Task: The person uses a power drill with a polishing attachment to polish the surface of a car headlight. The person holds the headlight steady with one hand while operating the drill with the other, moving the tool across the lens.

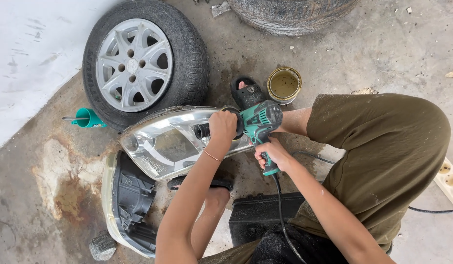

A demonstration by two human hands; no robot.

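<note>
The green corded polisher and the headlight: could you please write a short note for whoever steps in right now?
Left hand: closed on the black side handle at the head of the green corded polisher.
Right hand: gripping the polisher's rear handle, black cord trailing toward the person.
The polisher's head rests on the clear plastic car headlight, which lies on the concrete floor against the tyre with the silver alloy wheel.
A second headlight lies face down nearby; an open round tin sits beyond the polisher.
Done: tool held on the lens. Left: how much is polished cannot be told.
</note>
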